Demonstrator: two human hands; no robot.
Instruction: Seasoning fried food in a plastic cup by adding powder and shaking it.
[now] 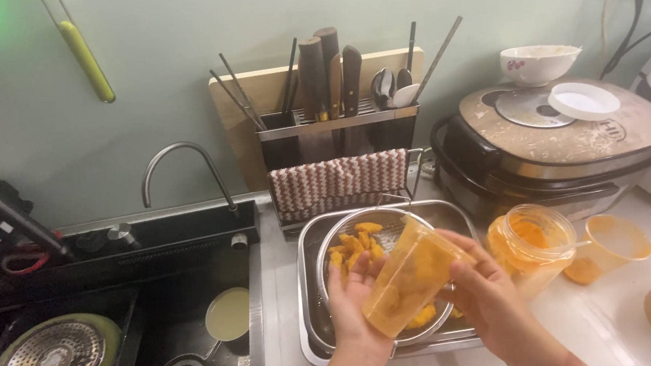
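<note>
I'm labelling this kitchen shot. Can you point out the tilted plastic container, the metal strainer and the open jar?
tilted plastic container (410, 276), head view, on its clear orange side wall.
metal strainer (345, 222), head view, on its upper left rim.
open jar (530, 237), head view, on its orange-filled body.

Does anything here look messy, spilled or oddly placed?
Mostly tidy. The rice cooker lid is dusted with pale smears, and a bowl and small white lid sit on top of it. Both the left hand and right hand tilt an orange-stained plastic container over the strainer.
</note>
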